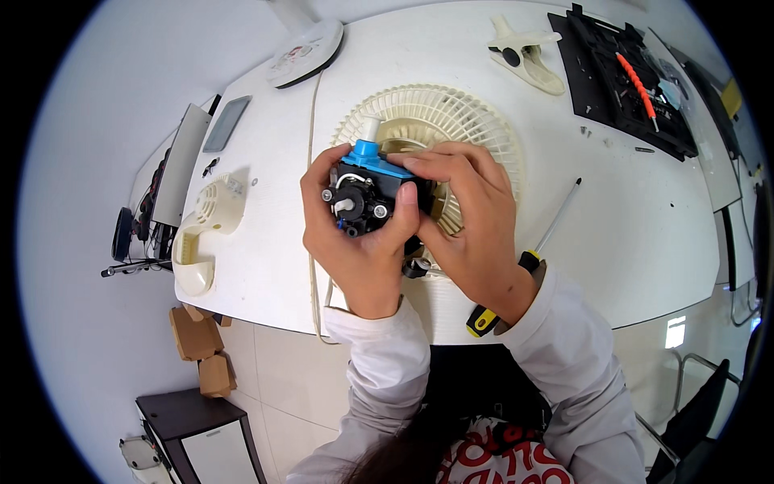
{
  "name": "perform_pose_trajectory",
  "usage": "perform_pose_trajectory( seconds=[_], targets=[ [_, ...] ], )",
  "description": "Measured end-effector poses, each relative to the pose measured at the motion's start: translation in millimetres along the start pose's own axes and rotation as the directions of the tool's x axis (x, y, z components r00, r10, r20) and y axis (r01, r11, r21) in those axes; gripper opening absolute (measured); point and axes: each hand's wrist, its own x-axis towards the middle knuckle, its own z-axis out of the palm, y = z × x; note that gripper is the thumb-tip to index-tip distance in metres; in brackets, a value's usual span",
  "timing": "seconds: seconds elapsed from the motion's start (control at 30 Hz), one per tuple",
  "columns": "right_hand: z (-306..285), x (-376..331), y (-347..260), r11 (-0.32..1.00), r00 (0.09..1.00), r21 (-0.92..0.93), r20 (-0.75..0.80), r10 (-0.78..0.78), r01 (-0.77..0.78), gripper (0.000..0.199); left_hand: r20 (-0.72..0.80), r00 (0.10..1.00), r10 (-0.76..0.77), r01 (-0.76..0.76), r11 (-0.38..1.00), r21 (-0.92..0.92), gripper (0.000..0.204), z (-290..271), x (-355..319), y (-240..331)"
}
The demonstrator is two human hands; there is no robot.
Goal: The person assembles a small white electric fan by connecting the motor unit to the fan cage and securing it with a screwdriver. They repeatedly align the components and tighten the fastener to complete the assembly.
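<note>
Between both hands sits a fan motor unit (352, 199), black with a blue cover (380, 165) on top, a white knob and silver screws. My left hand (361, 250) is wrapped round its near and left sides, thumb pressed on the black housing. The fingers of my right hand (470, 214) lie bent against the blue cover and the right side. Behind and partly hidden by the hands is a cream fan grille (431, 101). A screwdriver (528, 260) with a yellow and black handle lies beside my right wrist, its handle partly behind the cuff.
Cream plastic housing parts (216, 206) and a phone (226, 124) lie at the left. A round white base (306, 52) stands far left, with a cable (312, 161) running toward the near edge. At the far right are a cream bracket (528, 60), loose screws and a black tool case (617, 81).
</note>
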Motion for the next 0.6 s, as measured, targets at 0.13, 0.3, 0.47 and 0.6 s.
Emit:
perform_pose_trajectory(
  seconds=[0.13, 0.3, 0.47, 0.6],
  targets=[
    [-1.7, 0.3, -1.4, 0.999, 0.999, 0.005, 0.018, 0.032, -0.032, 0.035, 0.071, 0.997, -0.031, 0.027, 0.998, 0.055, 0.057, -5.7, 1.8, -0.8],
    [2.5, 0.6, 1.0, 0.995, 0.994, 0.027, 0.058, 0.094, -0.095, 0.033, 0.329, 0.93, -0.166, 0.148, 0.986, 0.078, 0.061, -27.4, 12.5, 4.7],
    [4.1, 1.8, 0.4, 0.993, 0.991, 0.036, 0.064, 0.113, -0.116, 0.03, 0.671, 0.685, -0.284, 0.302, 0.949, 0.093, 0.077, -63.8, 35.9, 17.2],
    [2.9, 4.1, -4.3, 0.986, 0.985, 0.055, 0.09, 0.15, -0.155, 0.031, 0.864, 0.469, -0.182, 0.129, 0.982, 0.137, 0.067, -86.0, 91.6, -13.0]
  ],
)
